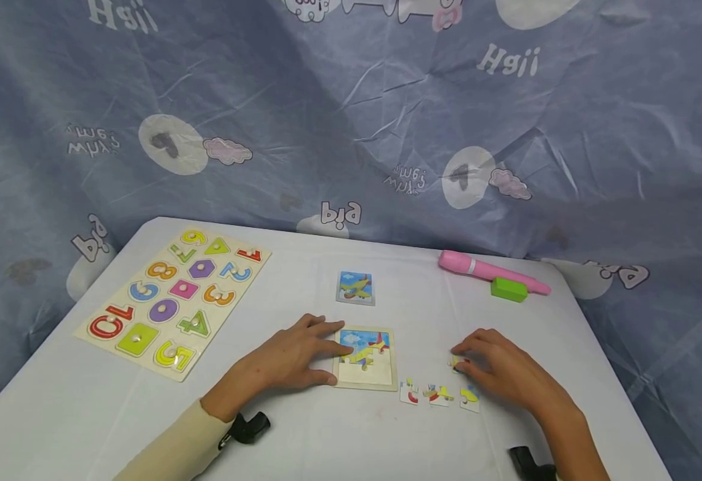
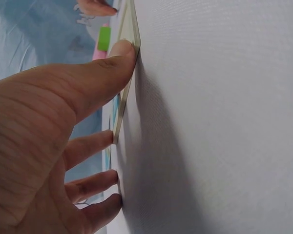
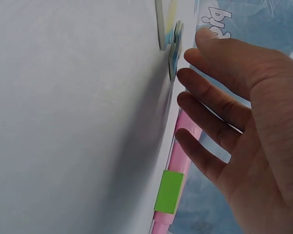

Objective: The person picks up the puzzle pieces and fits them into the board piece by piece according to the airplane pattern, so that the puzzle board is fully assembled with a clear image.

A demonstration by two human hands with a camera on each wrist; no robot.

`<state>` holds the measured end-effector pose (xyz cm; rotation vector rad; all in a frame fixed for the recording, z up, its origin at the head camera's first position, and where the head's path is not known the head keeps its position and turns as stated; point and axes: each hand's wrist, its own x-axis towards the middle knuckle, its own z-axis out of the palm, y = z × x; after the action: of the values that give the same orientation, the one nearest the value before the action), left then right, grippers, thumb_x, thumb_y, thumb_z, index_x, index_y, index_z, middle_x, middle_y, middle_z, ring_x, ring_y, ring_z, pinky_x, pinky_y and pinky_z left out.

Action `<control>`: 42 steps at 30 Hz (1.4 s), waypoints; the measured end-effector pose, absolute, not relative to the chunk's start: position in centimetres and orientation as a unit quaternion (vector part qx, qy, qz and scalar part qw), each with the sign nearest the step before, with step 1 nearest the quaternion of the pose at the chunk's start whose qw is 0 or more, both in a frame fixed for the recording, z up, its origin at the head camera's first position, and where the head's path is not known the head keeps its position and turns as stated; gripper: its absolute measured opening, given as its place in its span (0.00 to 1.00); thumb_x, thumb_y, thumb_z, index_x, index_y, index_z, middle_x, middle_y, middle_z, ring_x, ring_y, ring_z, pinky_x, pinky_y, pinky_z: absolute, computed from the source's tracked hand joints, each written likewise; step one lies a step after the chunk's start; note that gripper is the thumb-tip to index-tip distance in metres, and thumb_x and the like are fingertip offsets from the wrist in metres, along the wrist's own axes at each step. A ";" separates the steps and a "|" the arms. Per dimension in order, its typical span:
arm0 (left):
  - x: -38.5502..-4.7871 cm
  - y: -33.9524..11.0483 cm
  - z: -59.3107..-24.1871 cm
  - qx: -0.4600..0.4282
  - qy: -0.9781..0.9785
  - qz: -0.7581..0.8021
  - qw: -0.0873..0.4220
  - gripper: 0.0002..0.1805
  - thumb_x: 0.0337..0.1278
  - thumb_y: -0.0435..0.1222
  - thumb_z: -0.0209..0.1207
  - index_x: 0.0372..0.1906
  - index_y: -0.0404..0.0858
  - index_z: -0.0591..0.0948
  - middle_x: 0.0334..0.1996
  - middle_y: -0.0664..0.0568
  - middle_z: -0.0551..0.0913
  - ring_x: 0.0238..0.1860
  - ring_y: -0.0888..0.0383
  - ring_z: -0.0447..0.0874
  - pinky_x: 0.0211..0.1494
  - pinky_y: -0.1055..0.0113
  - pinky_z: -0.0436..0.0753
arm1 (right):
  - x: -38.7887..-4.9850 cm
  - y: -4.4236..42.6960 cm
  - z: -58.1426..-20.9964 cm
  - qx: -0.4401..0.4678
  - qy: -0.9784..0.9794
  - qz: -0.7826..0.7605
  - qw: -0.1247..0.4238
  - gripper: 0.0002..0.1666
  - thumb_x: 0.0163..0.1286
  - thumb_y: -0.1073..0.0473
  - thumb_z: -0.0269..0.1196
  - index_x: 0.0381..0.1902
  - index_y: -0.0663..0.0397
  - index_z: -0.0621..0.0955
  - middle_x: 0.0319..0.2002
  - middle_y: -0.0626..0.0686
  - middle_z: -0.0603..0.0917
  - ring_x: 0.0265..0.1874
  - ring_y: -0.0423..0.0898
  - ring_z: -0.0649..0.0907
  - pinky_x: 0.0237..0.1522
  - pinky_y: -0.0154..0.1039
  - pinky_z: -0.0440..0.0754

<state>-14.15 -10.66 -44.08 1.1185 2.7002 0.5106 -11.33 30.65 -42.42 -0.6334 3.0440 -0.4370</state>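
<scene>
My left hand [image 1: 293,354] rests at the left side of a small wooden jigsaw tray [image 1: 365,385], fingers spread. In the left wrist view the thumb lies on the rim. Airplane picture pieces [image 1: 365,346] fill the tray's upper part; bare wood shows below. To the right, my right hand [image 1: 497,366] reaches down with thumb and index finger beside a loose jigsaw piece [image 1: 455,361], partly hidden. In the right wrist view its fingers are relaxed and apart, with nothing seen between them. More loose jigsaw pieces [image 1: 439,394] lie in a row between tray and hand.
A matching airplane picture card [image 1: 355,288] lies behind the tray. On the left is a number and shape peg board [image 1: 173,304]. A pink pen-shaped stick [image 1: 483,268] and a green block [image 1: 509,289] are at the back right. A printed curtain [image 1: 351,120] hangs behind the table.
</scene>
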 end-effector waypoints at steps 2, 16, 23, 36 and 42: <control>-14.2 -10.6 -44.1 0.376 0.907 0.172 0.085 0.32 0.65 0.56 0.71 0.73 0.58 0.82 0.82 0.51 0.67 0.79 0.41 0.65 0.61 0.37 0.83 | -11.2 30.8 -42.5 -0.199 0.970 -0.140 0.002 0.12 0.70 0.54 0.76 0.51 0.41 0.91 0.50 0.39 0.85 0.56 0.47 0.84 0.60 0.55 0.83; -14.1 -10.6 -44.0 0.375 0.907 0.181 0.064 0.31 0.62 0.55 0.75 0.69 0.56 0.85 0.77 0.45 0.71 0.72 0.45 0.70 0.66 0.49 0.82 | -10.8 31.5 -42.7 -0.194 0.969 -0.152 0.010 0.18 0.66 0.53 0.79 0.53 0.39 0.90 0.53 0.39 0.84 0.59 0.47 0.83 0.60 0.55 0.83; -14.0 -10.6 -44.0 0.366 0.909 0.187 0.070 0.31 0.61 0.55 0.75 0.70 0.57 0.85 0.75 0.45 0.71 0.71 0.46 0.70 0.64 0.49 0.83 | -10.8 31.6 -42.8 -0.188 0.970 -0.153 0.015 0.21 0.63 0.54 0.81 0.54 0.38 0.90 0.52 0.37 0.83 0.58 0.46 0.83 0.61 0.54 0.83; -14.0 -10.6 -44.2 0.366 0.909 0.184 0.074 0.31 0.62 0.56 0.74 0.70 0.58 0.84 0.76 0.46 0.71 0.73 0.46 0.69 0.59 0.44 0.85 | -11.0 31.4 -42.8 -0.197 0.970 -0.145 0.022 0.20 0.65 0.56 0.79 0.55 0.41 0.90 0.50 0.37 0.83 0.56 0.45 0.82 0.60 0.54 0.83; -14.0 -10.5 -44.3 0.365 0.910 0.181 0.073 0.31 0.63 0.56 0.74 0.70 0.58 0.84 0.76 0.46 0.71 0.72 0.46 0.69 0.56 0.43 0.85 | -11.0 31.3 -42.7 -0.202 0.969 -0.139 0.020 0.19 0.65 0.57 0.79 0.54 0.43 0.90 0.49 0.37 0.84 0.56 0.45 0.83 0.60 0.54 0.83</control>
<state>-14.01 -10.54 -44.30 1.0975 2.7341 0.5423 -11.03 31.29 -42.73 -0.6273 3.0060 -0.4321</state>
